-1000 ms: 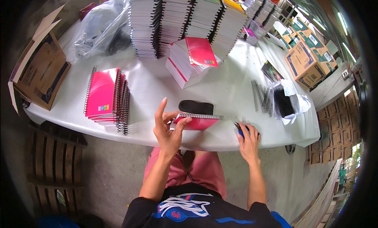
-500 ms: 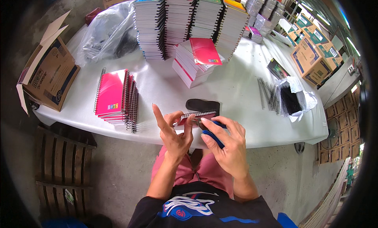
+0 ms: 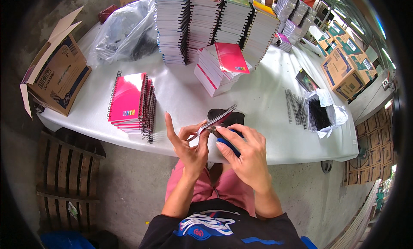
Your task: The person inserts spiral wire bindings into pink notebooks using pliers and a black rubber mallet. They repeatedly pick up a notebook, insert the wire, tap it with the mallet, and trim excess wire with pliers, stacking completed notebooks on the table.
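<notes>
A white-covered table (image 3: 180, 90) is stretching across the middle of the frame, and four tall stacks of ring-bound books (image 3: 202, 27) are standing along its far side at top centre, their upper covers showing blue, red, green and yellow. An open cardboard box (image 3: 58, 77) is leaning outward at the upper left, a clear plastic bag (image 3: 118, 34) is slumping between it and the stacks, and cardboard cartons (image 3: 344, 64) are sitting at the upper right. A stack of pink spiral notebooks (image 3: 127, 100) is lying left of centre, while a pile of pink-topped books (image 3: 217, 75) is resting just above centre. White paper is cradling a bundle of black spiral coils (image 3: 320, 114) at the right. Just below centre, the right hand (image 3: 247, 152) is curling partly closed around blue-handled pliers, and the left hand (image 3: 191, 148), index finger pointing up, is pinching a pink coil-bound notebook (image 3: 221, 116) between thumb and other fingers, holding it tilted in front of a black flat object (image 3: 236, 118). The pliers (image 3: 230, 147) are meeting the coil's near end, fingers hiding whether their jaws are gripping the wire
</notes>
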`<state>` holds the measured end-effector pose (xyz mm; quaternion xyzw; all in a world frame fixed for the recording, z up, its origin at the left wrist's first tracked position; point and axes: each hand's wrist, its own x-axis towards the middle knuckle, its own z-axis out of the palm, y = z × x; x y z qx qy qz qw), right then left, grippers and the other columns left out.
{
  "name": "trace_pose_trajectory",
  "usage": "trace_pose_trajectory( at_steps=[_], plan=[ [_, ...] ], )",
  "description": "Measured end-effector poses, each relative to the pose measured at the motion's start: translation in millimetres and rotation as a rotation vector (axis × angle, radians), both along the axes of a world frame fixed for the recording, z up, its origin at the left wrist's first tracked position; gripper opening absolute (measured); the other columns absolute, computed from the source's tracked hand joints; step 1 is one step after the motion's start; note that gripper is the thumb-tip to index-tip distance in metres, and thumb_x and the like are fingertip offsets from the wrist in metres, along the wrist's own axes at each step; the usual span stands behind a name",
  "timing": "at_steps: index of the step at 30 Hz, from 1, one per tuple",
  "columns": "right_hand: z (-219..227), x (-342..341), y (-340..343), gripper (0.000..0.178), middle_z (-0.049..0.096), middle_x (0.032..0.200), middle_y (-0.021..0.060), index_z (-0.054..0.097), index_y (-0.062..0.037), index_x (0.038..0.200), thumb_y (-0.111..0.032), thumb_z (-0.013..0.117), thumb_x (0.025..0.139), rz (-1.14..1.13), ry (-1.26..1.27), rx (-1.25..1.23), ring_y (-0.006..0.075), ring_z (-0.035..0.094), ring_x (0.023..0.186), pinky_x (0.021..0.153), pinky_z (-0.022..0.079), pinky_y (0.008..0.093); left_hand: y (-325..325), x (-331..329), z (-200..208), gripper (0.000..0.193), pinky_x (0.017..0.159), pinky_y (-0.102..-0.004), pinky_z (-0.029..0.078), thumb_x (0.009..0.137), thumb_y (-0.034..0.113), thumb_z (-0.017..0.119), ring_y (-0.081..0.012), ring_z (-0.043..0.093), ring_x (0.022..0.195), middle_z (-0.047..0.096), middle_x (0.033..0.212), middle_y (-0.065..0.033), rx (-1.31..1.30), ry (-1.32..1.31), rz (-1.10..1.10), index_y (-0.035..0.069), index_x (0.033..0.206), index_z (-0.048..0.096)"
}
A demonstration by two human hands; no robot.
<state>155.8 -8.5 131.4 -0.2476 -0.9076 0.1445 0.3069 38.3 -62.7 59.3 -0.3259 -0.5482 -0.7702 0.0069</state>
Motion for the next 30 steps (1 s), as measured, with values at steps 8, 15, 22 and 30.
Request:
trace_pose_trajectory(
  at_steps=[8, 15, 22, 30],
  plan=[
    [7, 4, 5, 0.032, 0.060, 0.104, 0.0048, 0.064, -0.0203, 0.114, -0.035, 0.060, 0.087, 0.092, -0.002, -0.181, 0.0225, 0.057, 0.093, 0.080, 0.038, 0.0398, 0, -4, -7, 0.094, 0.080, -0.0279, 0.048, 0.075, -0.008, 0.069, -0.0166, 0.059, 0.085, 0.061, 0.092, -0.0110, 0.000, 0.242, 0.108, 0.003, 0.145, 0.007],
    [13, 5, 7, 0.031, 0.060, 0.103, 0.0057, 0.064, -0.0196, 0.114, -0.035, 0.060, 0.087, 0.098, -0.044, -0.148, 0.0231, 0.057, 0.094, 0.079, 0.039, 0.0402, 0, -8, -7, 0.096, 0.074, -0.0270, 0.046, 0.073, -0.009, 0.070, -0.0171, 0.059, 0.083, 0.064, 0.090, -0.0100, -0.009, 0.423, 0.160, 0.002, 0.145, 0.008],
    [8, 11, 14, 0.033, 0.063, 0.087, 0.0080, 0.060, -0.0114, 0.116, -0.033, 0.054, 0.093, 0.277, 0.013, -0.370, 0.0220, 0.062, 0.073, 0.063, 0.047, 0.0344, 3, -14, -9, 0.088, 0.064, -0.0287, 0.047, 0.074, -0.008, 0.069, -0.0193, 0.062, 0.073, 0.066, 0.090, -0.0077, -0.012, 0.681, 0.329, 0.000, 0.142, 0.014],
    [-10, 18, 22, 0.037, 0.063, 0.090, 0.0105, 0.054, -0.0032, 0.119, -0.032, 0.048, 0.096, 0.364, 0.089, -1.271, 0.0182, 0.064, 0.079, 0.068, 0.050, 0.0321, 4, -21, -17, 0.079, 0.068, -0.0274, 0.049, 0.078, -0.007, 0.068, -0.0186, 0.063, 0.075, 0.065, 0.093, -0.0134, -0.073, 0.762, 0.398, 0.001, 0.140, 0.019]
  ],
)
